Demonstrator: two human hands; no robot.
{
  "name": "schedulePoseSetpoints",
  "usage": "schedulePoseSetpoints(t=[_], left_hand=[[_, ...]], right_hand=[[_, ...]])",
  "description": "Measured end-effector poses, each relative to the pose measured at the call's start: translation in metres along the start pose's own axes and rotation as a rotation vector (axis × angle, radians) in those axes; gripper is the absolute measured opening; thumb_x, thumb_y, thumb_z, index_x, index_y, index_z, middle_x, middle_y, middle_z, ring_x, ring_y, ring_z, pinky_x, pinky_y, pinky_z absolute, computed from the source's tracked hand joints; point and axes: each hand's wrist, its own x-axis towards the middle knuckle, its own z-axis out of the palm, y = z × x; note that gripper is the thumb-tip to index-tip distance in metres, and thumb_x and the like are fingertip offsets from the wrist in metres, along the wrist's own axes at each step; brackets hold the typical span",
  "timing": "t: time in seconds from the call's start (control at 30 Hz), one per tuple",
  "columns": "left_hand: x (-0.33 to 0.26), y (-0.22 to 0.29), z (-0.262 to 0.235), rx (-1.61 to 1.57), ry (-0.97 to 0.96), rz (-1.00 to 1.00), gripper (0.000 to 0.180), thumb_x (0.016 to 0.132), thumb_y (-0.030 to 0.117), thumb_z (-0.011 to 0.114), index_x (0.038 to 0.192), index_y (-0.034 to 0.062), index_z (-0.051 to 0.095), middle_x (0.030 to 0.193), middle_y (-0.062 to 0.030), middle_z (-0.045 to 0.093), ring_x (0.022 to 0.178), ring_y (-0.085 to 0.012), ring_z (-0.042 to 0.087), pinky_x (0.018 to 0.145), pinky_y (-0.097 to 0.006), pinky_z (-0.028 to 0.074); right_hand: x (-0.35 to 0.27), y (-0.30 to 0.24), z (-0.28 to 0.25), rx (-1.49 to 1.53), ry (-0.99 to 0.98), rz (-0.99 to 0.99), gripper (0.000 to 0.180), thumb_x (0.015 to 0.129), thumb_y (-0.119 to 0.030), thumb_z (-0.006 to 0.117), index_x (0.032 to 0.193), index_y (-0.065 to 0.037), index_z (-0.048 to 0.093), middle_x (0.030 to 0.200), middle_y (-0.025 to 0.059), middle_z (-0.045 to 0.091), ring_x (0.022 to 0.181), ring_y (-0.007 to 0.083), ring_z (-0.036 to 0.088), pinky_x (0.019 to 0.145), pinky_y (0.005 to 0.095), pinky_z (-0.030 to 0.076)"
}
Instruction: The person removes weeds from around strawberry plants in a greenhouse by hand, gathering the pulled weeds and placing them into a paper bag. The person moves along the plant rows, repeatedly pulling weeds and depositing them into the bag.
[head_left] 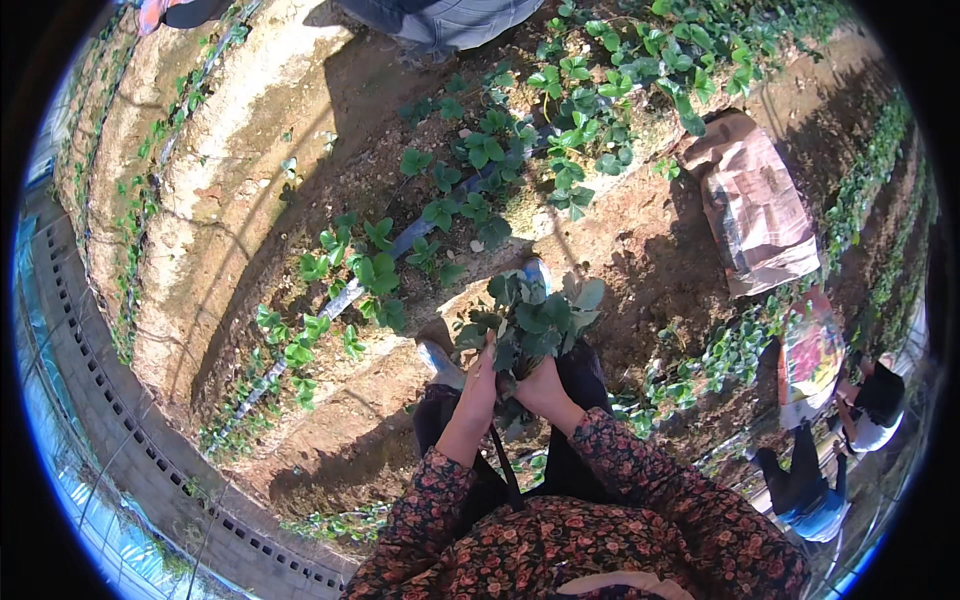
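Observation:
Between my two hands is a bunch of leafy strawberry plants (530, 318), with dark green leaves spreading above my fingers. My left hand (478, 395) presses along the bunch's left side, fingers pointing up and partly hidden by leaves. On the other side my right hand (543, 388) is closed around the stems low down, its fingertips out of sight under the foliage. The bunch is in front of my knees, over the soil. Just beyond it, a row of strawberry plants (375, 272) grows along a drip hose (412, 234).
A large brown paper sack (755, 205) lies on the soil at the right. Beyond it is a colourful printed sack (808, 355), near two people (815, 500). Another person's clothed leg (440, 18) shows at the top. A concrete block strip (120, 410) curves along the left.

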Motion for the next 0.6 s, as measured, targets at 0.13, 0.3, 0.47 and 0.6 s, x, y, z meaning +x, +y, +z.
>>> schedulePoseSetpoints(t=[0.13,0.3,0.47,0.6], left_hand=[[-0.040,0.014,0.029,-0.081,-0.144,-0.063,0.043,0.095,0.032,0.042,0.126,0.0027,0.045,0.122,-0.0051,0.051,0.111,-0.0157,0.049,0.096,-0.030,0.037],[-0.077,0.022,0.074,0.383,-0.370,0.174,0.045,0.094,0.021,0.043,0.133,-0.0010,0.035,0.125,-0.0070,0.047,0.112,-0.0166,0.046,0.099,-0.029,0.033],[-0.110,0.050,0.113,0.816,-0.556,0.431,0.055,0.087,0.017,0.056,0.133,-0.0023,0.035,0.111,-0.0140,0.058,0.099,-0.0183,0.056,0.088,-0.028,0.042],[-0.125,0.093,0.121,0.717,-0.542,0.352,0.047,0.087,0.009,0.055,0.130,-0.0019,0.041,0.116,-0.0147,0.055,0.103,-0.0187,0.056,0.089,-0.030,0.043]], right_hand=[[-0.030,-0.053,-0.006,0.002,0.028,-0.094,0.042,0.073,-0.003,0.067,0.111,0.002,0.051,0.108,0.0103,0.058,0.100,0.0189,0.055,0.088,0.0320,0.043],[-0.063,-0.069,-0.040,-0.507,0.235,-0.448,0.038,0.075,-0.001,0.064,0.110,0.001,0.049,0.106,0.0107,0.056,0.102,0.0198,0.053,0.090,0.0340,0.042],[-0.096,-0.136,-0.062,-0.132,0.369,-0.358,0.029,0.074,-0.003,0.059,0.103,-0.001,0.057,0.095,0.0164,0.062,0.087,0.0340,0.059,0.076,0.0347,0.046],[-0.098,-0.125,-0.143,-0.306,0.727,-0.443,0.016,0.078,-0.006,0.057,0.093,-0.002,0.057,0.086,0.0156,0.061,0.081,0.0302,0.060,0.070,0.0367,0.047]])
